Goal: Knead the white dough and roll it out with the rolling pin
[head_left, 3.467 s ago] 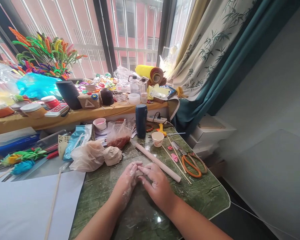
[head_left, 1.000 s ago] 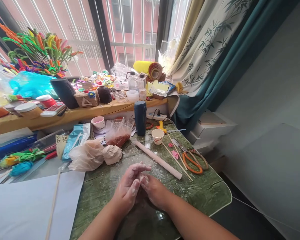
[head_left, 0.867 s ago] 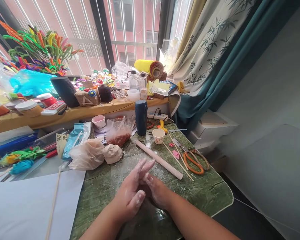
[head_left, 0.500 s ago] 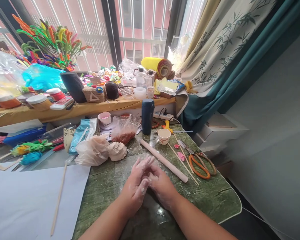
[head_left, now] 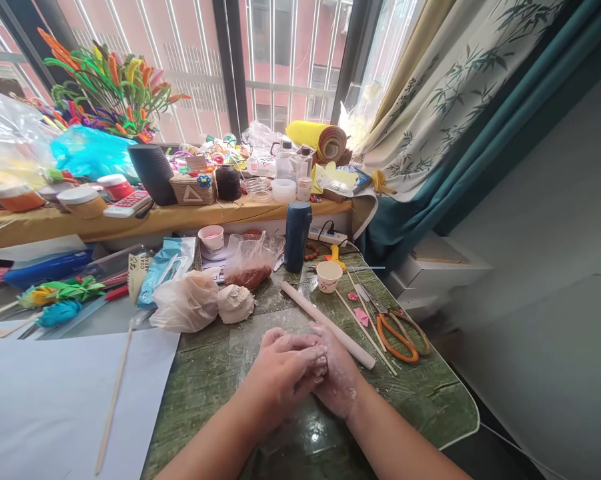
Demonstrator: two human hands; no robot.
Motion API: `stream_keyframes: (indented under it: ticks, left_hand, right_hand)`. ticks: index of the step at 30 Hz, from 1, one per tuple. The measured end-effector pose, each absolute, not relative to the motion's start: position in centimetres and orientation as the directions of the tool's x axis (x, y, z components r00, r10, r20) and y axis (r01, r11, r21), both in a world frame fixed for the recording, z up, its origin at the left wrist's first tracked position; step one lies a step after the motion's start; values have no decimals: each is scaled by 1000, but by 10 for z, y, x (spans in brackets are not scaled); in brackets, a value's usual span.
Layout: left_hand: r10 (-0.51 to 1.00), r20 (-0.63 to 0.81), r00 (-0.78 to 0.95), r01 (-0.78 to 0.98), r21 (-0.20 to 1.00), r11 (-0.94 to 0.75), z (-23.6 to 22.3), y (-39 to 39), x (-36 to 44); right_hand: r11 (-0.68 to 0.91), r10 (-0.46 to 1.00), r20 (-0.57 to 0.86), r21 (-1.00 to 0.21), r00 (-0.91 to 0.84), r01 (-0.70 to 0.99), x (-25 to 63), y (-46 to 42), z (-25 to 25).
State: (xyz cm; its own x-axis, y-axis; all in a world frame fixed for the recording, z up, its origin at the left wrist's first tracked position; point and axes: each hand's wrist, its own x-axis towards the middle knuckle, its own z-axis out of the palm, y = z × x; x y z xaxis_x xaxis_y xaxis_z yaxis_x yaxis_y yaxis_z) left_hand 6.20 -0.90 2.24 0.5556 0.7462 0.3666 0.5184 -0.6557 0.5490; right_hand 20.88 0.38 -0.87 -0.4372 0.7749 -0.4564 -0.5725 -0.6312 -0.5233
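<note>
My left hand (head_left: pixel 285 370) lies over my right hand (head_left: pixel 337 383), and both are pressed together above the green marbled table (head_left: pixel 420 393). Both are dusted white. A small pale piece of clay shows only as a sliver between the fingers; the rest is hidden. A larger lump of pale clay (head_left: pixel 235 303) sits just beyond the hands, beside a crumpled plastic bag (head_left: pixel 187 308). A wooden rolling pin (head_left: pixel 327 325) lies diagonally, touching my right hand's knuckles.
Orange-handled scissors (head_left: pixel 397 333), thin sticks and a paper cup (head_left: pixel 329 276) lie at the right. A dark blue bottle (head_left: pixel 297 228) and a bag of red-brown material (head_left: pixel 250 263) stand behind. White paper (head_left: pixel 45 400) with a long stick (head_left: pixel 114 393) covers the left. A cluttered shelf (head_left: pixel 130 223) runs under the window.
My left hand's fingers were stretched out along my right hand; now they curl down over it. The clasped hands have shifted slightly right, against the rolling pin.
</note>
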Motion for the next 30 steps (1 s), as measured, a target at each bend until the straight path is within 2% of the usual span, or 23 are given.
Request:
stream_keyframes:
  ticks: [4,7,9,11,14,16,19,25,28,30]
  left_hand:
    - [711,413,569,477,539,-694,21,-15,55]
    - [827,435,358,455,692,-561,12,-14,51]
    - [918,340,202,374,840,-393,5,-11,54]
    - [966,177,188,201,956,-215,0,-7,58]
    - [959,-38,282,-48,997,54,-2,-2,64]
    - [934,-97,345,-81,988,132,-1,0,64]
    - [914,-88,396,-30,994,108,4,0,62]
    - [921,-76,382,33,997,68,7,-4,61]
    - [956,18,291,110,993,-52,5,-7,59]
    - [975,109,194,228,962,-152,2,-8,56]
  right_hand:
    - [-642,767,-420,-516,-486,-567,213,5,-9]
    - [-568,822,-440,-586,-361,-579,214,4,-7]
    - [-507,860,-432,-660,-272,-554,211,4,-5]
    - [-429,902,-376,-736,-210,-523,205,5,-5]
    - [-340,938,-322,-800,-124,-495,193,9,-7]
    - [-328,939,-336,-807,-74,-491,186,12,-9]
    - [-311,936,-352,-807,-14,-503,180,13,-10]
    - [-264,946,-322,-823,30,-503,181,11,-19]
    - [-231,955,-295,-820,40,-524,183,7,-18]
    - [-267,958,-282,-794,-58,-546,184,1,-8]
